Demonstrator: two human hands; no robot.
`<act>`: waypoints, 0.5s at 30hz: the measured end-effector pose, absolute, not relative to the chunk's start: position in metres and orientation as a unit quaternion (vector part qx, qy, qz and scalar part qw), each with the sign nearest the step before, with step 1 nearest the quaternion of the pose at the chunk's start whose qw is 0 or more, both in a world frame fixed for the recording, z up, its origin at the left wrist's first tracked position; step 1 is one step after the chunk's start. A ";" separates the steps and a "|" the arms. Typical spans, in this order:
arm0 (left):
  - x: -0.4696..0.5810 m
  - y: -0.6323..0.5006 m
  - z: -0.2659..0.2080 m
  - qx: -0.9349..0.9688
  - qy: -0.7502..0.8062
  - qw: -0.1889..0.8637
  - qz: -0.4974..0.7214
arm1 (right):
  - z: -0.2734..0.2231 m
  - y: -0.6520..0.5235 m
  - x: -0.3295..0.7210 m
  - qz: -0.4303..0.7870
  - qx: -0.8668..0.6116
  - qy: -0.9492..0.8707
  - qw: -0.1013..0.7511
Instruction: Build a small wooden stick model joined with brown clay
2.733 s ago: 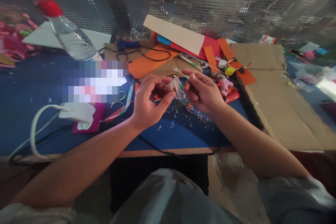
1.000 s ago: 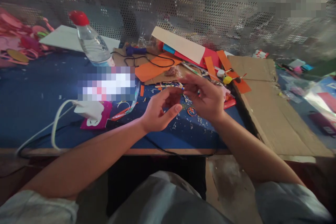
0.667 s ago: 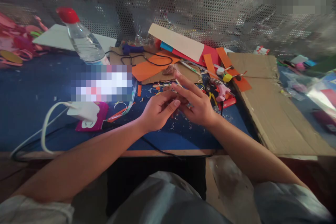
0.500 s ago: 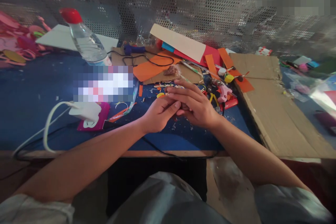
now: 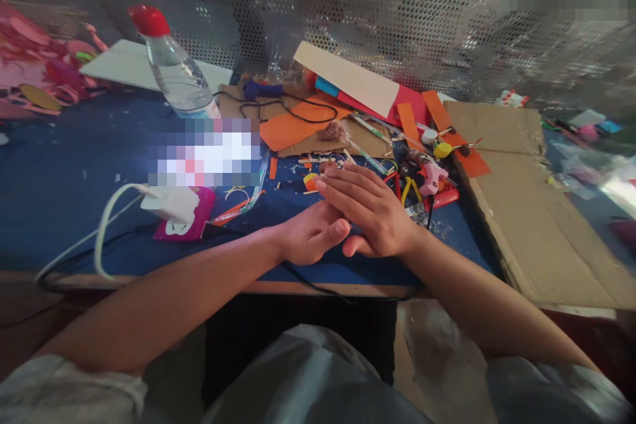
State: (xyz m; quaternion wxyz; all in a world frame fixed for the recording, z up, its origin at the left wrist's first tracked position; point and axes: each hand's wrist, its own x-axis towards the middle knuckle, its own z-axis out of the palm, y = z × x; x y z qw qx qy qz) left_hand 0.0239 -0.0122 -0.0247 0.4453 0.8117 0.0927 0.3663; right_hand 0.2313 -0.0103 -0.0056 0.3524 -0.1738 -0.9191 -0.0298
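Observation:
My right hand [image 5: 375, 212] lies flat across my left hand [image 5: 315, 235], palm against palm, over the front of the blue table [image 5: 238, 258]. The right fingers are stretched out together and its thumb stands apart. Beneath it, the left hand looks flat, its thumb out and its other fingers mostly covered. Whether anything sits between the palms is hidden. Just beyond the fingertips is a small yellow and orange piece [image 5: 311, 181] among paper scraps. Right of my right hand are yellow-handled pliers [image 5: 408, 191] and a pink glue gun [image 5: 433, 177] by a red tray [image 5: 450, 197].
A red-capped bottle [image 5: 181, 83] stands at the back left. In front of it, a white charger [image 5: 171, 204] is plugged into a magenta power strip [image 5: 205, 205], cables trailing. Orange sheets [image 5: 298, 122] lie behind my hands, and flattened cardboard [image 5: 536, 225] covers the right side.
My hands have gone from loosely clasped to lying flatter against each other, with both thumbs now lifted apart. The view has shifted slightly.

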 end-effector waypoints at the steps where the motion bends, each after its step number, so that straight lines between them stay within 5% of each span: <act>1: 0.024 -0.015 -0.027 0.800 0.106 0.461 0.369 | -0.006 -0.013 0.230 -0.040 -0.173 -0.922 0.345; 8: 0.036 -0.029 -0.012 0.491 0.094 0.757 0.421 | -0.013 -0.030 0.207 -0.077 -0.179 -0.939 0.284; 15: 0.030 -0.030 0.017 0.342 0.095 0.843 0.405 | -0.018 -0.027 0.209 -0.108 -0.231 -0.924 0.286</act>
